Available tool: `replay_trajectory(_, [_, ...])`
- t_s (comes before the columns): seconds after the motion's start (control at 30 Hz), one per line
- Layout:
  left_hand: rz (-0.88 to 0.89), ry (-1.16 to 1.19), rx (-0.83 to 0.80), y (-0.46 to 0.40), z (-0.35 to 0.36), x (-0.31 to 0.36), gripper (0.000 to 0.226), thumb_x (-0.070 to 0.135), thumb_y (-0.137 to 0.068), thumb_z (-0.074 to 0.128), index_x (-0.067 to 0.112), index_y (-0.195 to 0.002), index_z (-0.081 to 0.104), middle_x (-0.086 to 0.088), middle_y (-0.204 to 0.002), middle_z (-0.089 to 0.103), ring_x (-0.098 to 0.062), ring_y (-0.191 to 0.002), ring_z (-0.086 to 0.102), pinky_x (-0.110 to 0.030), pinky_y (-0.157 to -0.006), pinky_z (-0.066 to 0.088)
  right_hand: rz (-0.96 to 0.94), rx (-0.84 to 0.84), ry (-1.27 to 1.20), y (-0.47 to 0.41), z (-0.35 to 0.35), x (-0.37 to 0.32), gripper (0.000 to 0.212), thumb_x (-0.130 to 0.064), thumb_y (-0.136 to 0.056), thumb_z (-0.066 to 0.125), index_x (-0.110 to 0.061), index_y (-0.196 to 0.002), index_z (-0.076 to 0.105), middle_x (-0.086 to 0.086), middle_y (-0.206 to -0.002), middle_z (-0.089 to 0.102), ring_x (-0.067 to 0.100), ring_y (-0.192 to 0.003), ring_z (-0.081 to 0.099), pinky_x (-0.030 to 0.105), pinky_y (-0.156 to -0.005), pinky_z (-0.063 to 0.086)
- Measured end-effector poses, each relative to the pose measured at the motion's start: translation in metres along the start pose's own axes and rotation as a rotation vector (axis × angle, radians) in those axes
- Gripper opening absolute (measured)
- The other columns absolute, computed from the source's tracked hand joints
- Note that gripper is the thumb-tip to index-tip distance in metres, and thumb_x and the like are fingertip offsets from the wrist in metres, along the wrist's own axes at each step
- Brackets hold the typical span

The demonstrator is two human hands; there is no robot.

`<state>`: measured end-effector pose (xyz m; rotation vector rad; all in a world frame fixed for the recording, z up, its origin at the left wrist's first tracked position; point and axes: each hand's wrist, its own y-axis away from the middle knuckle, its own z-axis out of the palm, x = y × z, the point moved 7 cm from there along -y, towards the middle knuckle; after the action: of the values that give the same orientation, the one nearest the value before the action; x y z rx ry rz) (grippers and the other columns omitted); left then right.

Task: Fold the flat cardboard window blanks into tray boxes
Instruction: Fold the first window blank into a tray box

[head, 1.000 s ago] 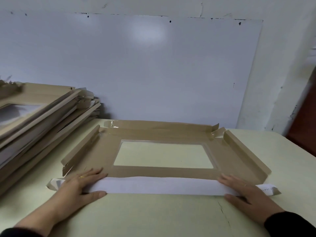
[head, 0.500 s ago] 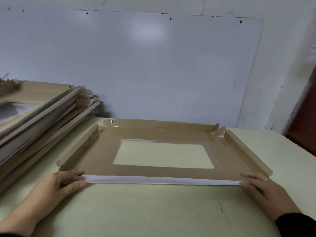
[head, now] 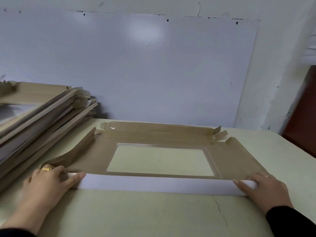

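Head view: the blank [head: 159, 159] lies flat on the table [head: 153, 214]. The left hand [head: 49, 182] and right hand [head: 263, 187] each grip an end of its near flap [head: 159, 183], folding it up. Next, I judge: crease it inward.

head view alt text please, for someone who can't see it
Two hands, left hand and right hand, fold up the near white flap of a brown window blank on a pale table; a stack of blanks lies left.

Black sleeves [head: 290, 221], gold ring [head: 46, 169] on left grip [head: 46, 183] (thin band on right [head: 266, 176]).
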<state>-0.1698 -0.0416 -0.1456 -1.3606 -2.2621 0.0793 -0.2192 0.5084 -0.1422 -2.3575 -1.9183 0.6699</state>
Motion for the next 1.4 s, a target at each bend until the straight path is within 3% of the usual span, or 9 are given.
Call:
replay_trajectory(0.17, [-0.135,-0.073,-0.048,-0.001,0.003,0.002,0.05,0.065,-0.065,0.067,0.023,-0.092,0.057,-0.013,-0.112,0.054,-0.032,-0.11,0.038,-0.039,-0.092,0.034,0.01,-0.04,-0.008,-0.003,0.005,0.002,0.029,-0.05,-0.075,0.066,-0.026,-0.071,0.051,-0.012,-0.079,0.052,0.018,-0.089,0.05,0.033,-0.091,0.026])
replay_trajectory(0.3, [-0.105,-0.226,0.03,0.012,-0.008,0.022,0.06,0.058,-0.064,0.073,0.024,-0.111,0.058,-0.015,-0.121,0.049,-0.031,-0.114,0.034,-0.04,-0.092,0.027,0.029,-0.112,0.102,-0.003,0.011,0.002,0.038,-0.057,-0.082,0.053,-0.036,-0.113,0.05,-0.011,-0.121,0.05,0.013,-0.123,0.04,0.032,-0.109,0.004])
replay_trajectory(0.43, [0.311,-0.14,0.246,0.036,-0.02,0.077,0.032,0.016,-0.063,0.075,0.011,-0.094,0.068,-0.019,-0.09,0.058,-0.035,-0.086,0.047,-0.042,-0.069,0.036,-0.177,-0.107,0.034,0.006,0.011,-0.034,0.045,-0.014,-0.086,0.055,-0.024,-0.13,0.047,-0.004,-0.14,0.043,0.019,-0.13,0.037,0.033,-0.108,0.022])
replay_trajectory(0.53, [0.729,0.02,0.04,0.074,-0.003,0.137,0.028,0.028,-0.072,0.054,0.021,-0.094,0.07,-0.001,-0.087,0.063,-0.025,-0.076,0.062,-0.03,-0.066,0.046,-0.516,-0.038,0.009,0.029,0.013,-0.097,0.067,0.022,-0.058,0.053,-0.013,-0.114,0.066,0.006,-0.12,0.063,0.025,-0.109,0.061,0.039,-0.089,0.05])
replay_trajectory(0.57, [0.809,0.058,-0.073,0.086,0.008,0.153,0.031,0.04,-0.076,0.051,0.027,-0.098,0.07,0.006,-0.093,0.065,-0.017,-0.082,0.064,-0.025,-0.073,0.044,-0.631,-0.017,-0.028,0.041,0.012,-0.121,0.067,0.022,-0.054,0.051,-0.014,-0.108,0.069,0.004,-0.114,0.066,0.022,-0.104,0.065,0.038,-0.082,0.054])
replay_trajectory(0.67, [0.936,0.054,-0.281,0.112,0.035,0.19,0.042,0.06,-0.079,0.047,0.037,-0.109,0.066,0.017,-0.116,0.062,0.0,-0.104,0.06,-0.015,-0.092,0.037,-0.799,-0.145,0.015,0.066,0.031,-0.169,0.062,-0.004,-0.063,0.067,-0.024,-0.121,0.061,-0.014,-0.128,0.056,0.003,-0.119,0.052,0.024,-0.097,0.043])
replay_trajectory(0.73, [0.92,0.068,-0.345,0.114,0.047,0.198,0.051,0.06,-0.09,0.034,0.038,-0.135,0.043,0.02,-0.144,0.037,0.003,-0.133,0.031,-0.011,-0.108,0.018,-0.856,-0.269,-0.066,0.075,0.048,-0.185,0.057,-0.024,-0.085,0.057,-0.026,-0.139,0.04,-0.016,-0.144,0.037,0.0,-0.135,0.029,0.023,-0.113,0.017])
replay_trajectory(0.83, [0.811,0.047,-0.354,0.101,0.065,0.183,0.055,0.058,-0.093,0.021,0.041,-0.146,0.015,0.023,-0.153,0.008,0.002,-0.141,-0.001,-0.018,-0.111,-0.005,-0.778,-0.419,-0.081,0.069,0.068,-0.179,0.052,-0.041,-0.099,0.027,-0.032,-0.147,0.011,-0.019,-0.154,0.004,-0.002,-0.14,-0.002,0.021,-0.111,-0.007])
replay_trajectory(1.4, [0.054,-0.164,-0.184,0.013,0.026,0.029,0.059,0.067,-0.086,0.034,0.042,-0.138,0.024,0.009,-0.144,0.023,-0.018,-0.138,0.008,-0.034,-0.112,0.012,-0.251,-0.335,0.132,0.006,0.052,-0.041,0.045,-0.042,-0.1,0.011,-0.044,-0.144,0.001,-0.017,-0.154,-0.004,0.008,-0.143,-0.002,0.029,-0.113,0.001])
